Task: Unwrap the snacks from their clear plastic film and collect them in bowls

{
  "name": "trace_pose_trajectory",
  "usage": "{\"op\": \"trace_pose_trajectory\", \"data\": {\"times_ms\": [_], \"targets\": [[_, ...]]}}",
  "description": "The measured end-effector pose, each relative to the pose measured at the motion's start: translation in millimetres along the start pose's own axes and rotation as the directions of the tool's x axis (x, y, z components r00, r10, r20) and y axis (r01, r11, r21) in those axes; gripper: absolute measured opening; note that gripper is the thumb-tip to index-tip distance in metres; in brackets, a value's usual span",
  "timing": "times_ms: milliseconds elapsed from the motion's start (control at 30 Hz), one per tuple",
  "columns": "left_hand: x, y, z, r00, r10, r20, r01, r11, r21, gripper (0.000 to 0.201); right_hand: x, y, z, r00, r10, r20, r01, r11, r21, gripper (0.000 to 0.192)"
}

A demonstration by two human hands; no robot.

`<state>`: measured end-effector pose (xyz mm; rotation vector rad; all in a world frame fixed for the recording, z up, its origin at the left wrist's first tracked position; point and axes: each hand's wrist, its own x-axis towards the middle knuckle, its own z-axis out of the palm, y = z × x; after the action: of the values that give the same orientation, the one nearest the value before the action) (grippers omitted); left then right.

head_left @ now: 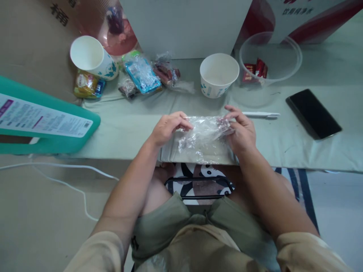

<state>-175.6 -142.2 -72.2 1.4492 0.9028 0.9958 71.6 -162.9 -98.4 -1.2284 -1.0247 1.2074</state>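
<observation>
A clear, crinkled plastic bag [205,136] stretches between my two hands at the front edge of the cloth-covered table. My left hand [172,127] pinches its left side, fingers pointing right. On the other side, my right hand [241,128] grips the bag's right edge between thumb and fingers, some fingers raised. Just beyond the right fingers lies a thin white pen-like stick [262,115]. A white paper cup [219,74] with a blue print stands upright behind the bag.
Packaged snacks [143,74] and a tipped paper cup [93,58] lie at the back left. A green jug [51,117] stands at the left. A clear plastic bowl [295,62] with red packets [255,70] and a black phone [314,113] are at the right. Boxes [187,26] line the back.
</observation>
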Motion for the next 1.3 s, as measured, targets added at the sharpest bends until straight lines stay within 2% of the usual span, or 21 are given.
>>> {"op": "trace_pose_trajectory", "data": {"times_ms": [67,133,200,233,300,333,367,433,467,533,633,733,833,900,967,1033,1100,1167,1200,1233,1300], "targets": [[1.0,-4.0,1.4,0.990,0.107,-0.093,-0.086,0.975,0.206,0.040,3.0,-1.6,-1.4,0.994,0.111,-0.017,-0.109,0.988,0.108,0.027],[0.4,-6.5,3.9,0.966,0.218,-0.136,-0.155,0.916,0.371,0.026,3.4,-4.5,-1.6,0.982,0.187,0.020,-0.188,0.971,0.145,0.048],[-0.9,-7.4,7.0,0.957,0.255,-0.136,-0.192,0.912,0.363,0.010,1.8,-7.6,-0.3,0.970,0.218,0.106,-0.226,0.971,0.074,0.071],[-1.5,-7.2,8.7,0.961,0.238,-0.142,-0.190,0.938,0.290,0.020,0.8,-9.3,0.8,0.960,0.226,0.164,-0.231,0.973,0.010,0.076],[-1.7,-5.4,12.0,0.986,0.108,-0.130,-0.101,0.993,0.062,0.053,-0.7,-12.6,2.9,0.941,0.226,0.253,-0.211,0.974,-0.085,0.066],[-1.3,-3.7,13.5,0.996,-0.008,-0.084,0.004,0.999,-0.048,0.063,-0.8,-14.4,3.8,0.941,0.213,0.262,-0.197,0.977,-0.086,0.057],[-0.4,-1.8,14.9,0.990,-0.141,-0.010,0.139,0.983,-0.118,0.065,-0.4,-16.2,4.3,0.949,0.189,0.250,-0.183,0.982,-0.048,0.052],[2.0,2.5,17.4,0.916,-0.377,0.136,0.393,0.911,-0.128,0.047,1.7,-19.4,4.2,0.964,0.154,0.217,-0.176,0.980,0.090,0.055],[3.2,4.5,18.4,0.877,-0.450,0.167,0.469,0.877,-0.103,0.038,2.9,-20.5,3.7,0.963,0.154,0.222,-0.188,0.972,0.139,0.059],[5.1,7.3,19.7,0.857,-0.492,0.154,0.507,0.859,-0.076,0.034,4.4,-21.5,2.1,0.930,0.196,0.311,-0.238,0.966,0.104,0.056],[6.2,8.7,19.2,0.880,-0.456,0.134,0.469,0.879,-0.091,0.040,3.1,-20.0,0.3,0.862,0.280,0.422,-0.281,0.958,-0.061,0.036],[7.5,9.7,15.4,0.896,-0.425,0.131,0.444,0.875,-0.195,0.042,-0.1,-18.6,-0.9,0.884,0.262,0.387,-0.294,0.956,0.023,0.033],[12.0,10.6,8.2,0.918,-0.369,0.149,0.397,0.869,-0.294,0.029,-0.7,-20.5,-3.1,0.920,0.216,0.327,-0.259,0.961,0.092,0.023],[15.8,9.2,1.9,0.928,-0.329,0.173,0.367,0.886,-0.284,0.041,0.1,-22.5,-4.5,0.917,0.203,0.343,-0.240,0.968,0.071,0.021],[18.3,6.4,-3.6,0.937,-0.311,0.162,0.337,0.926,-0.173,0.047,0.0,-23.6,-4.5,0.894,0.206,0.399,-0.232,0.973,0.018,0.033],[18.2,3.9,-6.2,0.959,-0.272,0.076,0.271,0.962,0.019,0.030,-2.1,-23.5,-2.1,0.903,0.211,0.374,-0.189,0.977,-0.096,0.037],[15.3,3.8,-4.0,0.981,-0.130,-0.147,0.161,0.961,0.225,0.025,-6.2,-22.9,2.5,0.961,0.170,0.216,-0.120,0.966,-0.229,0.032],[10.3,7.0,3.5,0.932,0.075,-0.354,0.063,0.930,0.362,0.022,-11.7,-23.5,8.4,0.994,0.091,0.064,-0.068,0.954,-0.293,0.042],[7.3,9.3,9.0,0.915,0.136,-0.381,0.023,0.923,0.385,0.017,-14.9,-24.4,11.5,0.998,0.054,0.029,-0.043,0.954,-0.296,0.046],[4.4,11.7,15.2,0.928,0.147,-0.342,-0.010,0.928,0.372,0.014,-18.1,-25.8,14.6,0.999,0.029,0.030,-0.019,0.957,-0.290,0.047],[-0.2,15.3,27.7,0.994,0.048,-0.102,-0.025,0.975,0.223,0.026,-24.3,-29.5,20.0,0.996,0.013,0.087,0.008,0.972,-0.233,0.044]]}}
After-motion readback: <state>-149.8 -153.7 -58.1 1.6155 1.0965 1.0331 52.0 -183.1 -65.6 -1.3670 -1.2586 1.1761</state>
